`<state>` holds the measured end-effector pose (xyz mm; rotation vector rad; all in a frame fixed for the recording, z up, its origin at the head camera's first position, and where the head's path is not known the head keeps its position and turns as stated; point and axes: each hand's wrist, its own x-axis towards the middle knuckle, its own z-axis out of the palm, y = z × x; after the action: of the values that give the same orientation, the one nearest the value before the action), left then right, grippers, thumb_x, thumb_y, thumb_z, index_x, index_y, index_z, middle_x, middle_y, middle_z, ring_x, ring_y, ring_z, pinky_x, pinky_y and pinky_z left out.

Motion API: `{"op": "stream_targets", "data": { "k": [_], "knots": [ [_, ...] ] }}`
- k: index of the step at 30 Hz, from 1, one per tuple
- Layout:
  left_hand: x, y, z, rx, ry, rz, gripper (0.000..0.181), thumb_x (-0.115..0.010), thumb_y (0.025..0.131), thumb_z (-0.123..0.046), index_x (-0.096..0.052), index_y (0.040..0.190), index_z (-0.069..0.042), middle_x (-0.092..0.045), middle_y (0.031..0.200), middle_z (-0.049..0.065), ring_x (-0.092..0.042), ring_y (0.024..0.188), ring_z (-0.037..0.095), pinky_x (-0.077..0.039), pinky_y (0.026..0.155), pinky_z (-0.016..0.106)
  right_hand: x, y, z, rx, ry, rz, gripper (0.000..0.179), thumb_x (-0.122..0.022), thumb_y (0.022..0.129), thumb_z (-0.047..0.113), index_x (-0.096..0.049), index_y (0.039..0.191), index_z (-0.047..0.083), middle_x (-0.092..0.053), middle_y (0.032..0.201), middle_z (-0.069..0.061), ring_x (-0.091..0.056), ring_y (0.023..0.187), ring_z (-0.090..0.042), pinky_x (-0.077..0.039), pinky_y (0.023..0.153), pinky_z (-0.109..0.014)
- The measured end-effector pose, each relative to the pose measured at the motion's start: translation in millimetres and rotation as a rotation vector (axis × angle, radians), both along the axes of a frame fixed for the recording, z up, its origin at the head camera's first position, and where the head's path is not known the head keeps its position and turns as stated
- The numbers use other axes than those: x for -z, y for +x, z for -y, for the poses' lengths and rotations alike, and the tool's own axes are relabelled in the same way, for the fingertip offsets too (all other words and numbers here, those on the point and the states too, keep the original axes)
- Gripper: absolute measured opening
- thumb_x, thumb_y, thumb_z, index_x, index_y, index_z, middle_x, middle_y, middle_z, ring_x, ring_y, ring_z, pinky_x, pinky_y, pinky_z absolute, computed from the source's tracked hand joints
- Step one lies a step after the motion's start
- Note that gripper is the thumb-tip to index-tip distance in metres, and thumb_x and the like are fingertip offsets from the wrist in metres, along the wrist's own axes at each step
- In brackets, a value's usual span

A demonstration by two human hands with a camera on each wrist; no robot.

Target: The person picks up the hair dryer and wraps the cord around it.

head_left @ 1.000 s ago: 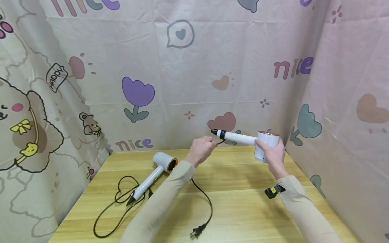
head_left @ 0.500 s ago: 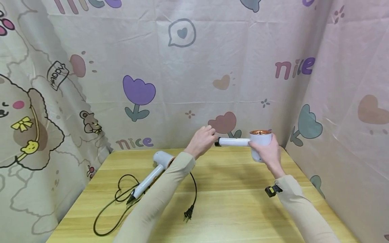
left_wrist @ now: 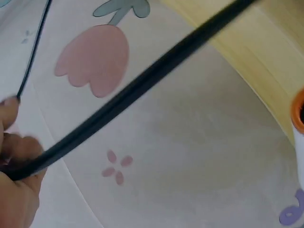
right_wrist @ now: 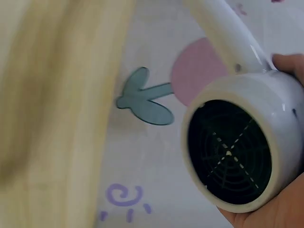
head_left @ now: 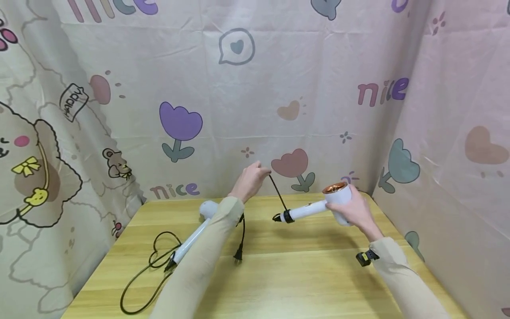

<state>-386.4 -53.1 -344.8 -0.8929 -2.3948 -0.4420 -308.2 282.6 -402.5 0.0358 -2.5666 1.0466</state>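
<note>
In the head view my right hand (head_left: pixel 356 210) grips a white hair dryer (head_left: pixel 312 209) by its barrel, above the table. Its handle points left, with black cord (head_left: pixel 279 193) wound around the handle's end. My left hand (head_left: pixel 250 180) pinches that cord, which runs taut up from the windings. The cord's free end hangs below the left hand, with the plug (head_left: pixel 238 254) at its tip. The left wrist view shows the cord (left_wrist: pixel 128 97) crossing the left hand's fingers (left_wrist: pixel 23 147). In the right wrist view the dryer's dark round grille (right_wrist: pixel 230 152) faces the camera.
A second white hair dryer (head_left: pixel 192 241) lies on the wooden table (head_left: pixel 303 274) at the left, partly hidden by my left forearm. Its black cord (head_left: pixel 128 283) is looped beside it. Printed curtains (head_left: pixel 239 97) stand behind the table and along both sides.
The left hand has moved up and left, drawing the cord out from the dryer's handle. The handle end has dipped and the barrel's copper opening has tilted. The hanging plug has shifted left and up.
</note>
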Motion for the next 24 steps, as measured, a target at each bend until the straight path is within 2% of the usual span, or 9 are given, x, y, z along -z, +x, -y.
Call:
{"op": "stream_targets", "data": {
  "k": [1,5,9,14,19,24],
  "knots": [
    [1.7,-1.0,2.1,-0.008,-0.003,-0.01,0.019,-0.06,0.098,-0.013,-0.075,0.11,-0.013,-0.055,0.08,0.003,-0.05,0.066,0.014,-0.046,0.059,0.024,3.8,1.5,-1.0,0.004,0.009,0.0,0.087,-0.083,0.073,0.047,-0.043,0.137,0.004,-0.062,0.109,-0.02,-0.061,0.086,-0.031,-0.048,0.064,-0.03],
    [8.6,-5.1,5.2,-0.034,-0.045,-0.05,0.014,-0.06,0.098,-0.014,-0.073,0.102,-0.009,-0.062,0.079,0.004,-0.057,0.067,0.015,-0.05,0.061,0.027,11.0,3.5,-2.9,-0.011,-0.011,0.015,0.087,-0.085,0.072,0.045,-0.044,0.137,0.005,-0.062,0.11,-0.02,-0.062,0.089,-0.031,-0.049,0.067,-0.031],
    [11.1,-9.3,3.9,-0.02,-0.023,-0.086,0.01,-0.065,0.095,-0.015,-0.074,0.097,-0.011,-0.069,0.078,0.002,-0.063,0.068,0.015,-0.054,0.063,0.028,7.6,0.9,-4.7,-0.096,-0.021,0.046,0.081,-0.085,0.072,0.041,-0.046,0.134,0.006,-0.063,0.109,-0.019,-0.062,0.088,-0.029,-0.051,0.068,-0.033],
    [15.9,-9.9,2.5,-0.032,0.023,-0.141,0.007,-0.07,0.091,-0.018,-0.077,0.09,-0.015,-0.072,0.074,0.0,-0.064,0.063,0.014,-0.053,0.057,0.03,5.3,-0.4,-11.1,-0.24,-0.147,0.129,0.071,-0.082,0.078,0.03,-0.047,0.133,0.003,-0.061,0.112,-0.022,-0.063,0.088,-0.026,-0.054,0.07,-0.036],
    [23.9,-7.1,-0.3,-0.076,0.035,-0.094,0.011,-0.072,0.09,-0.026,-0.08,0.093,-0.019,-0.076,0.082,-0.001,-0.068,0.066,0.014,-0.054,0.056,0.03,8.2,2.4,-18.4,-0.345,-0.345,0.271,0.065,-0.074,0.085,0.024,-0.042,0.134,-0.003,-0.062,0.108,-0.018,-0.065,0.086,-0.023,-0.056,0.073,-0.041],
    [31.2,-5.8,0.2,-0.139,0.033,-0.011,0.013,-0.072,0.089,-0.03,-0.08,0.096,-0.023,-0.077,0.09,-0.002,-0.071,0.072,0.018,-0.056,0.059,0.035,13.7,5.1,-26.5,-0.364,-0.552,0.318,0.05,-0.065,0.092,0.021,-0.04,0.131,0.0,-0.063,0.1,-0.003,-0.065,0.086,-0.018,-0.056,0.076,-0.041]
  ]
}}
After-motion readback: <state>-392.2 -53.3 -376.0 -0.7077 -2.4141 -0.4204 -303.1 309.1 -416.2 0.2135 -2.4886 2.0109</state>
